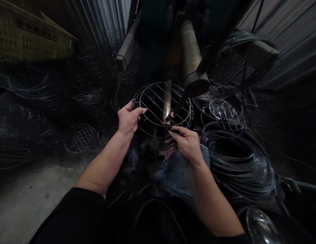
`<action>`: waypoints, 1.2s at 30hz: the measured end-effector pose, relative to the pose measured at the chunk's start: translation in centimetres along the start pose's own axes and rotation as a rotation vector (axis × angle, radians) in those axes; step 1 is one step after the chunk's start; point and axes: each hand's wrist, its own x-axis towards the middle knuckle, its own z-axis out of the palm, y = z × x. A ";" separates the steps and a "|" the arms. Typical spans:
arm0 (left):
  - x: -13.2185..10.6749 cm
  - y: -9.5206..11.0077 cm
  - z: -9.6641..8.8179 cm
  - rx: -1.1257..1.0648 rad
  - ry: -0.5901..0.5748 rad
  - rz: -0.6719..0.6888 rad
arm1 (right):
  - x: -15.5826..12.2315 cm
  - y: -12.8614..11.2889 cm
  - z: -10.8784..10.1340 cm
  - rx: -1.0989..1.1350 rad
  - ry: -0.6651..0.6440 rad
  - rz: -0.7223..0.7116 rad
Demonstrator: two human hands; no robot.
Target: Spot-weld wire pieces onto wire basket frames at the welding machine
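Observation:
A round wire rack [156, 105] with parallel bars lies between the upper and lower arms of what looks like a spot welding machine. My left hand [128, 117] is closed on the rack's left rim, its thumb laid over the wire. At the near edge, my right hand [185, 140] is in a pinch by the rim; what its fingertips grip is too dark to make out. The tip of the slanted upper electrode [182, 103] meets the bars close to the near rim, with a small reddish glint there. Below it runs the brass-coloured lower arm [167, 98].
A large wire coil [231, 159] lies to the right, with round wire pieces [222, 113] behind it. Stacked wire rings [89, 88] and a grid [82, 137] are on the left. A yellow crate [33, 37] stands back left. The machine's thick upper arm [190, 51] juts forward.

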 end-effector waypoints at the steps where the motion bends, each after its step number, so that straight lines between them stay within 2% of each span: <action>1: 0.0 0.1 0.0 -0.006 -0.008 0.003 | 0.0 0.1 0.1 0.023 0.035 -0.005; 5: 0.4 0.4 0.1 -0.012 -0.024 -0.009 | 0.2 0.4 0.7 0.096 0.153 -0.066; 14: 2.4 0.2 0.9 0.020 -0.037 -0.053 | 0.8 0.8 1.3 0.125 0.216 -0.145; 23: 3.7 0.0 1.3 0.035 -0.070 -0.058 | 1.6 0.6 1.4 0.152 0.216 -0.154; 36: 5.0 0.1 1.8 0.079 -0.072 -0.086 | 2.1 0.4 1.4 0.161 0.185 -0.086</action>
